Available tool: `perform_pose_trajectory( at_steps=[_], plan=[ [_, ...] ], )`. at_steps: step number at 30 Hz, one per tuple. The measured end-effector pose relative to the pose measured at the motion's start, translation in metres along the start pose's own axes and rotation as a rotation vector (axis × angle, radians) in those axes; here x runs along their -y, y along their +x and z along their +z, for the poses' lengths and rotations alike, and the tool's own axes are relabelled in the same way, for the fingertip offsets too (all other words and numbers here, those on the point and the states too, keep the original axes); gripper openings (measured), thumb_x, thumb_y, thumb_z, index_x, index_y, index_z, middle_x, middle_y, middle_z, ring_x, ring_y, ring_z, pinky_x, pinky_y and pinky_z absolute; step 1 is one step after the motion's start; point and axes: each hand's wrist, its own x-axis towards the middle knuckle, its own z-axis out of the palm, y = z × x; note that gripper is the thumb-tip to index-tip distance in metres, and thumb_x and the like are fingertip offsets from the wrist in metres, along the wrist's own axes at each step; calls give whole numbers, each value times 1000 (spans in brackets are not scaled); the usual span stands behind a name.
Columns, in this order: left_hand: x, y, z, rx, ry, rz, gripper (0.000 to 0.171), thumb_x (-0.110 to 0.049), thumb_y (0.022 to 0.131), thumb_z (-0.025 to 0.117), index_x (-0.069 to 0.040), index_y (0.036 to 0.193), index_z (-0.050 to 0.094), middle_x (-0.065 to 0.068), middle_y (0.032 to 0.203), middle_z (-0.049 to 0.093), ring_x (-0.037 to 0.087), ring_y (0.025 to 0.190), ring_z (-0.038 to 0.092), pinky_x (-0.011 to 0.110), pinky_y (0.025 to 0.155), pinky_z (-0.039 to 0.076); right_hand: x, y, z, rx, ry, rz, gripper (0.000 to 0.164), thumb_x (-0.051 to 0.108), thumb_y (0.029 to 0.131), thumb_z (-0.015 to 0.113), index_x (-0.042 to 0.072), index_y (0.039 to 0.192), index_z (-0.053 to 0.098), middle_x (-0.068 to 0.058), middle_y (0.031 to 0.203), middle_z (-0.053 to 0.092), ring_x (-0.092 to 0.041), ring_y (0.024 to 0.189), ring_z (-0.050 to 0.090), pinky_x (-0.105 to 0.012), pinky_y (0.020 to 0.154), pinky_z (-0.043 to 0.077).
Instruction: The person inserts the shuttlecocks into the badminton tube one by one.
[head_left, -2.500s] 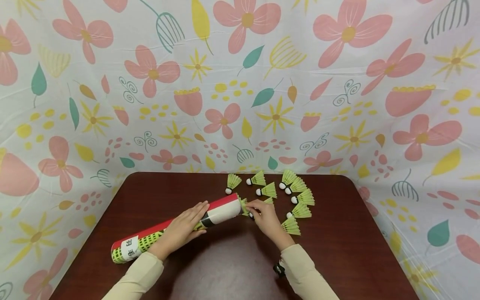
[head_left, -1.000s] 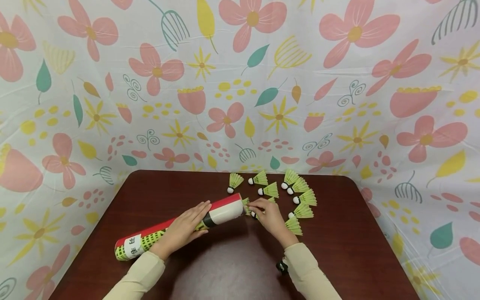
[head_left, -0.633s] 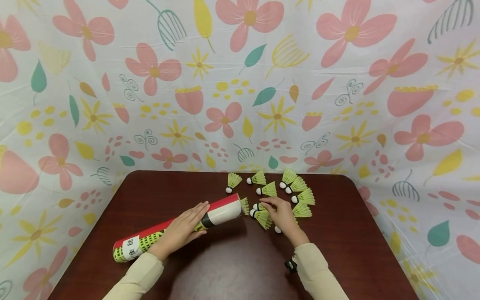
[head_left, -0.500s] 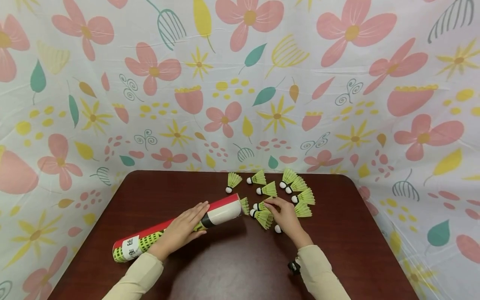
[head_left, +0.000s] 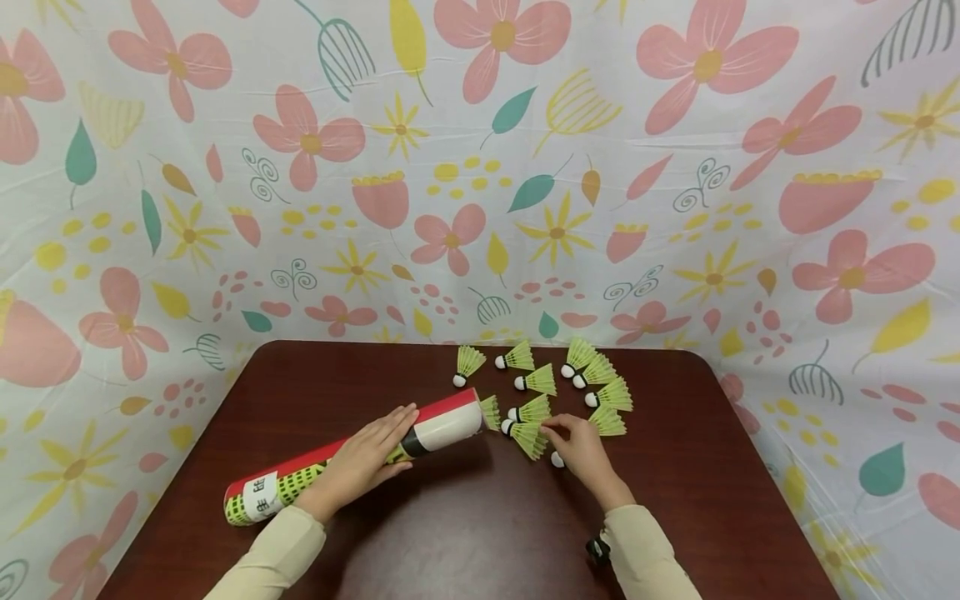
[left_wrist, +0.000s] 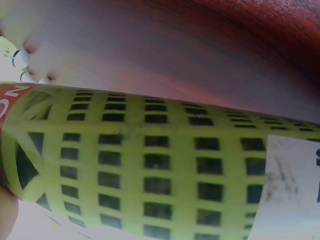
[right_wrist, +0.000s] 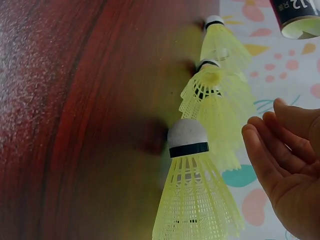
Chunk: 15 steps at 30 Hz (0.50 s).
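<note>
A shuttlecock tube (head_left: 450,422) in red, white and yellow-green lies slanted on the table. My left hand (head_left: 367,454) grips its middle, fingers across the top and thumb on the near side; the tube's checked side (left_wrist: 160,165) fills the left wrist view. At its right-hand mouth shows a yellow shuttlecock's skirt (head_left: 490,412). My right hand (head_left: 581,450), holding nothing, hovers over a shuttlecock whose white cork (head_left: 558,459) shows beneath it; the skirt is hidden there. In the right wrist view, that hand (right_wrist: 290,155) has loosely bent fingers beside the nearest shuttlecock (right_wrist: 192,190).
Two shuttlecocks (head_left: 529,425) lie overlapping between the tube and my right hand. Several more (head_left: 600,375) are scattered along the back right of the brown table (head_left: 450,533). A flower-printed cloth (head_left: 480,208) hangs behind the table's far edge.
My right hand has let go of the shuttlecock at the tube's mouth and moved right and toward me, uncovering the overlapping pair. My left hand and the tube have stayed put.
</note>
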Motion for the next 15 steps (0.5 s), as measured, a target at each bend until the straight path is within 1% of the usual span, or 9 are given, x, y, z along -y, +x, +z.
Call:
perform_pose_trajectory(
  at_steps=[2,4,9,11,13,15],
  plan=[
    [1,-1,0,-1,6,2,91,-28,77,81,-1,149,32,12,153,35,27,135,42,44,101,43,0,0,1,22,2,17,8,9,87,71,4,93,74,-7,90,71,-12,61,58,-24,51,43],
    [1,-1,1,5,10,0,90,-29,78,80,-1,149,32,12,153,34,26,135,41,44,102,42,0,0,2,44,5,32,7,10,87,71,5,92,74,-6,88,71,-11,58,57,-23,51,43],
    [1,-1,1,18,-5,-7,89,-29,80,79,-2,150,31,10,155,31,25,136,39,44,103,41,0,0,4,79,-2,57,7,11,86,72,6,90,75,-6,90,72,-11,58,58,-25,53,46],
    [1,-1,1,18,-6,-6,89,-29,80,79,-2,149,31,10,154,32,26,136,40,44,103,41,-1,0,6,87,-20,62,7,12,85,73,7,90,75,-6,90,72,-8,59,57,-24,55,47],
    [2,-1,1,17,-3,-7,89,-29,79,80,-2,149,31,10,154,32,26,136,40,44,103,41,-2,0,7,91,-35,62,8,12,85,73,7,90,76,-6,91,72,-6,55,55,-24,55,48],
    [2,-2,2,17,2,-9,90,-29,79,80,-2,149,31,10,154,32,25,136,40,44,103,41,-2,0,9,89,-48,53,8,11,84,74,6,90,76,-7,91,72,-5,55,56,-25,56,49]
  ],
)
